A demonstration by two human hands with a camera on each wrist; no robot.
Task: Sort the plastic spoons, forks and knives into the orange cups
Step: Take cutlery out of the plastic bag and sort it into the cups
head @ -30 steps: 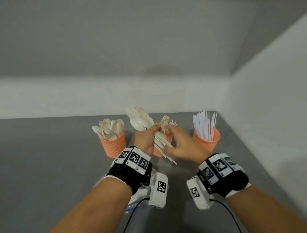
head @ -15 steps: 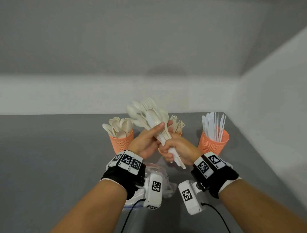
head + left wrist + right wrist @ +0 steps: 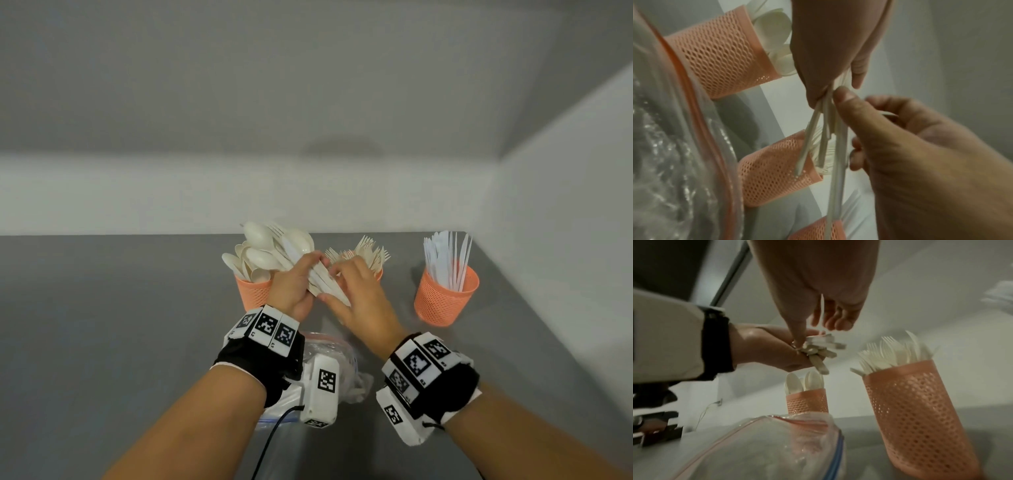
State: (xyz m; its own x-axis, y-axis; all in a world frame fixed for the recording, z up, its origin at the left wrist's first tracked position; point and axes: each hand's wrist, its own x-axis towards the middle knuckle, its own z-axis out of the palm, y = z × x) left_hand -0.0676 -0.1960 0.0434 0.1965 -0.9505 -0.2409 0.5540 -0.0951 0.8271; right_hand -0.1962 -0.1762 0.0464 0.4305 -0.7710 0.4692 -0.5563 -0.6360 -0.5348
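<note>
My left hand grips a mixed bundle of white plastic spoons and forks by the handles, heads fanned up and to the left above the spoon cup. My right hand meets it from the right. Its thumb and fingers pinch the handle ends, as the left wrist view shows at the handles. The fork cup stands mostly hidden behind my right hand. A knife cup stands apart at the right.
A crumpled clear zip bag lies on the grey table under my wrists. A wall closes the right side just past the knife cup. All three cups stand near the table's back edge.
The bundle has come down and tipped left over the spoon cup. My right hand has shifted from wrapping the lower handles to pinching them with the thumb underneath.
</note>
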